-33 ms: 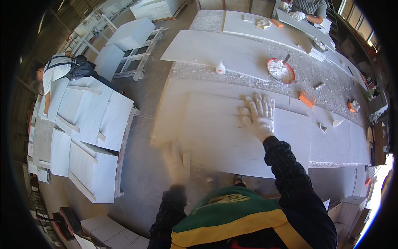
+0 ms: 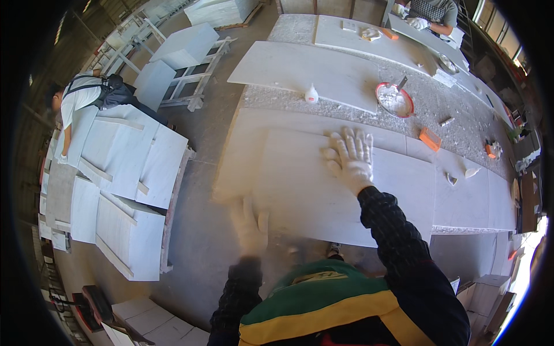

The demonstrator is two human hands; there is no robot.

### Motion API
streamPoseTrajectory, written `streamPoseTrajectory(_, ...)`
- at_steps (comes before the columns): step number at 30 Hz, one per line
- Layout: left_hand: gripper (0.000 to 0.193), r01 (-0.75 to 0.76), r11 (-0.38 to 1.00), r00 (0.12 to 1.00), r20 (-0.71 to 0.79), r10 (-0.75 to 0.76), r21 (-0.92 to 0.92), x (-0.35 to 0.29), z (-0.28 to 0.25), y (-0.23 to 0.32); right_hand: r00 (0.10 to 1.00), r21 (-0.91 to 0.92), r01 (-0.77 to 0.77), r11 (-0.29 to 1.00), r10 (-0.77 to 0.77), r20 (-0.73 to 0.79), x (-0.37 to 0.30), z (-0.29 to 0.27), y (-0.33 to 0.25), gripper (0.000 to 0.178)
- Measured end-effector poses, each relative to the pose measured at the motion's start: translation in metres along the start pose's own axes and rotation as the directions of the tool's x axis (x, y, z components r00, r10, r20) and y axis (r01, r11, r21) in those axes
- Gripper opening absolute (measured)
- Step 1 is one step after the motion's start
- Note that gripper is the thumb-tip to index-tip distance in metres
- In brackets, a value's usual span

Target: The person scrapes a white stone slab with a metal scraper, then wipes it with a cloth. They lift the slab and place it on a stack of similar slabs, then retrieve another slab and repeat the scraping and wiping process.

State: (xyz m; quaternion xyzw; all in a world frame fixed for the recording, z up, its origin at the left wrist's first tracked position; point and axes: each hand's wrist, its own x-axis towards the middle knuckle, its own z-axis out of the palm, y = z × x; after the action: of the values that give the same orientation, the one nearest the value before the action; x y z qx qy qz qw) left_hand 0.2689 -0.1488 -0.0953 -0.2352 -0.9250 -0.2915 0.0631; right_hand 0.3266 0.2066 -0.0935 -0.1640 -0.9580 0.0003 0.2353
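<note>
A pale stone slab point(image 2: 323, 202) lies on top of another pale slab point(image 2: 236, 138) at the near side of the work table. My right hand point(image 2: 353, 164), in a white glove, rests flat near the upper slab's far edge, fingers spread and nothing held. At the near left corner of the slabs is my left hand point(image 2: 251, 228), also gloved. Its fingers point forward with the thumb apart; their tips look hazy, and whether they touch the edge is unclear. Dark smudges mark the upper slab beside my right hand.
Beyond the slabs are a white squeeze bottle point(image 2: 311, 94), a red-rimmed bowl of white paste point(image 2: 395, 100) and an orange block point(image 2: 430, 138). A co-worker point(image 2: 430, 14) stands at the far right. On the left, another person point(image 2: 86, 95) leans over stacked slabs point(image 2: 118, 155).
My right hand has slid slightly left across the upper slab. The whole view has shifted a little; my left hand stays by the near left corner.
</note>
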Motion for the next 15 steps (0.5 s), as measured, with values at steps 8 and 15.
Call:
streamPoseTrajectory(8,0.062,0.175,0.861,0.983,0.034,-0.181,-0.477,-0.028,0.013,-0.029,0.938,0.23,0.342,0.911,-0.317,-0.138,0.065,0.006,-0.197,0.054)
streamPoseTrajectory(15,0.065,0.588,0.094,0.766,0.516,-0.383,-0.804,-0.053,-0.009,-0.036,0.893,0.371,0.418,0.829,-0.451,0.002,-0.029,-0.077,-0.268,0.052)
